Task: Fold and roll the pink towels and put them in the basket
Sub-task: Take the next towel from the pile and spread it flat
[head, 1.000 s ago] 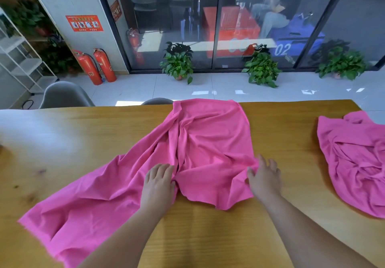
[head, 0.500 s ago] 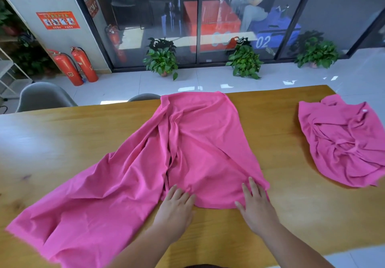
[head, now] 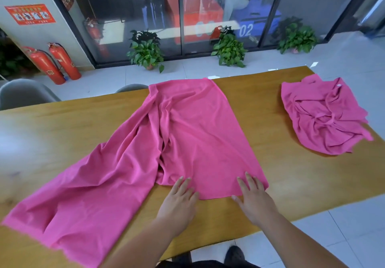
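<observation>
A large pink towel lies spread on the wooden table, its right part flattened and its left part trailing in folds toward the near left corner. My left hand rests flat at the towel's near edge, fingers straight. My right hand lies flat beside it, fingers pressing the near right corner of the towel. A second pink towel sits crumpled at the table's right end. No basket is in view.
Two grey chairs stand behind the table's far edge. Beyond them are potted plants, two red fire extinguishers and a glass wall. The table's right edge and near right corner drop to a tiled floor.
Both hands slid toward me along the towel, from its middle to its near edge, smoothing the right part flat. The view shifted left and downward.
</observation>
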